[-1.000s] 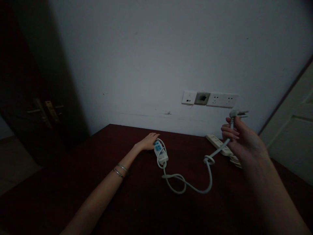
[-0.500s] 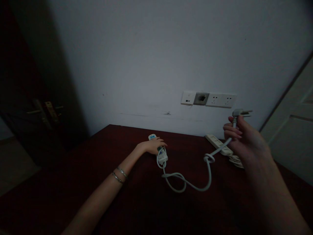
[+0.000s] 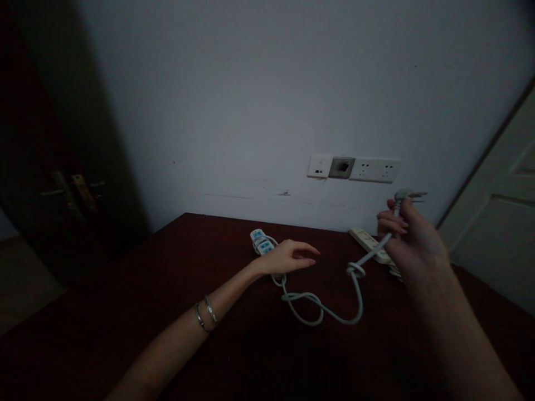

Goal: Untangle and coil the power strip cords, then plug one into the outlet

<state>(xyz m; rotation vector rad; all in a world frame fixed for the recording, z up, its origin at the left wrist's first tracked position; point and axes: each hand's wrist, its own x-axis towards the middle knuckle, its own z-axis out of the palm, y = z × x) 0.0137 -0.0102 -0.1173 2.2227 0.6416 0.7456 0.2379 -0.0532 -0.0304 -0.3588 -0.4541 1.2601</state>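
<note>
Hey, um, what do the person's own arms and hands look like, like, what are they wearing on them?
Both the left hand and the right hand are bare, with no gloves. No sleeve shows on either forearm. Two slim, silver-coloured bracelets circle the left forearm; their fine markings are too dim to read. The right forearm shows no jewellery.

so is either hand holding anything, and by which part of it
The right hand holds the power plug by its base, where the cord leaves it. The left hand, over the blue-socketed power strip, shows nothing in its grip.
</note>
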